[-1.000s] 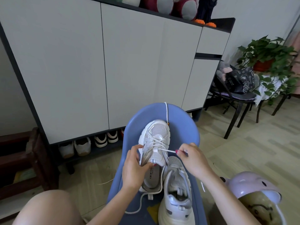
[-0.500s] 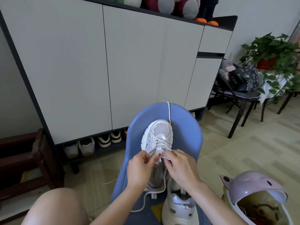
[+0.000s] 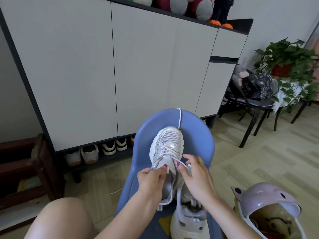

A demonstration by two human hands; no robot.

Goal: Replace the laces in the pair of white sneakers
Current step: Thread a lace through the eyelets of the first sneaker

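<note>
Upper sneaker [image 3: 166, 149] lay toe toward 12 o'clock on blue seat [image 3: 198, 135]. Left hand [image 3: 151, 181] pinched its tongue edge; right hand [image 3: 195, 176] pinched the lace [image 3: 183, 164], remaining fingers spread apart. Advisable: brace the shoe, draw lace straight, keeping crossings flat and even.

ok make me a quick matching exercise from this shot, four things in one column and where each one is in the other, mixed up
Things:
1. laced sneaker
2. second sneaker
3. potted plant
4. lilac bin

Places:
A. far right, beyond the black chair
B. on the floor at lower right, lid tipped open
C. on the blue chair, toe pointing away, between the left hand and the right hand
D. nearest the camera, partly under the right forearm

Pairs: 1-C, 2-D, 3-A, 4-B
</note>
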